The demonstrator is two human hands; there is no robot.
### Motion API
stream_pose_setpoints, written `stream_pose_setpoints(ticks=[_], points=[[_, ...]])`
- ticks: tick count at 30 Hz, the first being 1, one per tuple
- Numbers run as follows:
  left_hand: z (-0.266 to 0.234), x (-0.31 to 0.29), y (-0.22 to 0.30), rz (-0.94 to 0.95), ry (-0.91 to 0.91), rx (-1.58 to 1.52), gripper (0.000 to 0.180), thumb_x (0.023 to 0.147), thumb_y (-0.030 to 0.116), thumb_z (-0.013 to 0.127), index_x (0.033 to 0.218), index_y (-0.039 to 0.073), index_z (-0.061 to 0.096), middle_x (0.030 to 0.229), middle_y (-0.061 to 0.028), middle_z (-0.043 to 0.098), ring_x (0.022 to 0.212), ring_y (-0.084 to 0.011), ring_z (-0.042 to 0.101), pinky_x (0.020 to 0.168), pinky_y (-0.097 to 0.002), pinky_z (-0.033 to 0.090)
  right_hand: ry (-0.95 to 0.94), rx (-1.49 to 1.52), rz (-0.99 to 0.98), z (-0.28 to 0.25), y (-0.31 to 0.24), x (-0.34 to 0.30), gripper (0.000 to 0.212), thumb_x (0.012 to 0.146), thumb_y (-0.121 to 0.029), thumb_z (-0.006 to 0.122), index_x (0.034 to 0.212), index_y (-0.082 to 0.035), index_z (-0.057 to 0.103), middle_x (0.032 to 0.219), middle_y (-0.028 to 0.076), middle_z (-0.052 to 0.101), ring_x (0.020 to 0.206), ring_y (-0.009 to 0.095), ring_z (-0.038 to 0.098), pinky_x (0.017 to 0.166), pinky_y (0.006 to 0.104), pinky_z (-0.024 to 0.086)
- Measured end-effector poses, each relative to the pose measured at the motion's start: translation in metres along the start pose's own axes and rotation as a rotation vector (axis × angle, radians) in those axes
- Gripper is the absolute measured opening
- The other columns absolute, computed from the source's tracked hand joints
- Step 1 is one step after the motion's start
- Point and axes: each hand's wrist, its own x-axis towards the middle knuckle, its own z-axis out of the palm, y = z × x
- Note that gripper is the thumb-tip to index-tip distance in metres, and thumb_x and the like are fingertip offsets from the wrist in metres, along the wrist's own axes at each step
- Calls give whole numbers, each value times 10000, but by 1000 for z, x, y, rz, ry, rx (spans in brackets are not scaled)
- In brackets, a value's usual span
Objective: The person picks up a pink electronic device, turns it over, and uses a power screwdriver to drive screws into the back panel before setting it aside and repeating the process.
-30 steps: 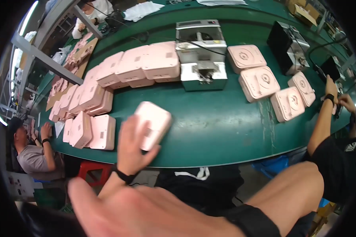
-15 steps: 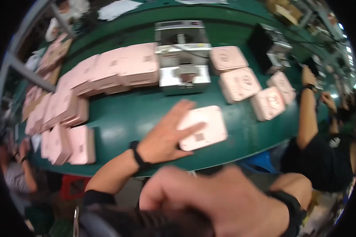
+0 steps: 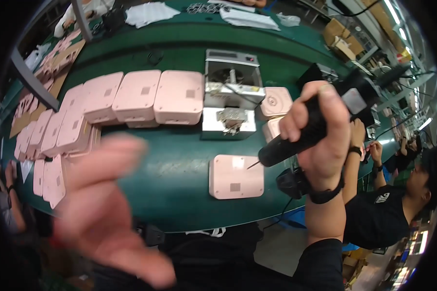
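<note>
Pink housing [image 3: 236,177] lies in front of the silver machine [image 3: 230,92]; likely light, stiff, slick. We'd hold its side walls. Left hand [image 3: 97,213]: fingers spread. Right hand [image 3: 327,140]: fingers wrapped around our driver [image 3: 284,149].

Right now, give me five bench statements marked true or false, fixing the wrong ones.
1. The right hand grips a black electric screwdriver. True.
2. The left hand is pressed on the front pink housing. False: it is open and off the housing.
3. The front pink housing lies grille-up on the green tabletop. True.
4. The right wrist is bare. False: it wears a black band.
5. The silver screw feeder stands right of the pink housing row. True.
</note>
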Motion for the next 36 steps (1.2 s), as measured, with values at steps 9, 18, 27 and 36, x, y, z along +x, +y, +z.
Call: stream_pose_setpoints(ticks=[9, 18, 27, 36], points=[[-34, -32, 28, -177, 268, 463, 788, 818, 522, 679, 1378, 5, 478, 1345, -248, 524, 1236, -397, 508, 1022, -465, 424, -114, 157, 22, 5, 16, -3, 325, 998, -375, 474, 1050, -54, 471, 681, 27, 465, 511, 131, 447, 543, 300, 432], [-64, -26, 42, -25, 448, 820, 667, 862, 442, 604, 1338, -13, 496, 1324, -248, 535, 1210, -383, 524, 1033, -457, 424, -83, 33, -58, 11, 4, -35, 360, 971, -414, 507, 990, -61, 434, 632, 20, 447, 453, 116, 427, 478, 264, 410], [-63, -24, 49, -38, 639, 876, 555, 905, 362, 528, 1297, -30, 514, 1303, -248, 546, 1184, -369, 540, 1043, -448, 424, -109, 129, -214, 4, -6, -29, 353, 970, -412, 511, 996, -68, 437, 641, 16, 465, 455, 116, 436, 492, 266, 414], [-17, -16, 19, -308, 518, 676, 459, 949, 282, 452, 1257, -48, 532, 1283, -248, 557, 1158, -355, 556, 1053, -439, 424, -146, 141, -315, -5, 13, 20, 410, 997, -428, 408, 1084, -43, 517, 708, 54, 535, 554, 158, 507, 597, 327, 447]])
